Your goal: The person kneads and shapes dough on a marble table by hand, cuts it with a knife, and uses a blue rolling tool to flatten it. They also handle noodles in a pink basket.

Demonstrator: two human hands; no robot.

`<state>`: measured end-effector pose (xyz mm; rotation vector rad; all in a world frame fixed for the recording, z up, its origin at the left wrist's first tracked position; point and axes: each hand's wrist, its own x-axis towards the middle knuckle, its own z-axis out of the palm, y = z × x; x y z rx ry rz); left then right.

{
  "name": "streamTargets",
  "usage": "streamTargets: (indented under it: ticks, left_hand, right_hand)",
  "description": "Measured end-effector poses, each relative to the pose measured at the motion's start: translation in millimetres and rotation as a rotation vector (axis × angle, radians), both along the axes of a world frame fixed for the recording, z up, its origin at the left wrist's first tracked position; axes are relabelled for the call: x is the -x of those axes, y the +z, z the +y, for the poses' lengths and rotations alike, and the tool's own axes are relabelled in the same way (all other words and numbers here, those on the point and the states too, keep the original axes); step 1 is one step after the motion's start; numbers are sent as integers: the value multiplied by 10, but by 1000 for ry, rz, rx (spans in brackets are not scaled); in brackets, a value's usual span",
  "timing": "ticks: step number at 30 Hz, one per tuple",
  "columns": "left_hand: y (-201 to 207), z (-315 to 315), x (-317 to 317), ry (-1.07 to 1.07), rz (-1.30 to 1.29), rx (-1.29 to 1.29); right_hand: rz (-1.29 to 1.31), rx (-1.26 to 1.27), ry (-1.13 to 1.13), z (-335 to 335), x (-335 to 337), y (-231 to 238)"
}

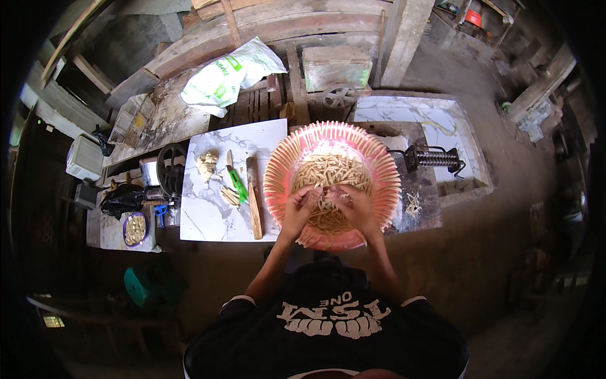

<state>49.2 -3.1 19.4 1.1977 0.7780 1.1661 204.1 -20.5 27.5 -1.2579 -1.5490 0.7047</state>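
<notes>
Fingers (309, 196) of the left hand (302, 207) and right hand (357, 206) are facing one another above a mass of pale strips (331, 170), which is lying inside a pink basin (278, 180). Individual strips are pointing many ways, their long axes crossing, some running sideways and others slanting. On each hand, thumb and fingertips are sitting close together, with a narrow gap showing between the hands; whether they are pinching a strip, I cannot tell at this size. Slender and cream-coloured, the strips are overlapping in a loose tangle.
</notes>
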Motion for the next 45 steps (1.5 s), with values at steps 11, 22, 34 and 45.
streamTargets:
  ticks: [11,22,34,45]
  left_hand:
    - [144,-43,-123,7,-51,184]
    - [-63,-30,-108,188,1011,-291]
    - [-419,-50,853,568,662,-22]
    - [-676,0,1162,586,529,77]
  right_hand:
    - [274,31,-53,-12,70,-213]
    - [-575,336,-466,-145,-208,115]
    - [-152,195,288,338,799,-356]
    - [-898,-53,41,757,1302,-1259]
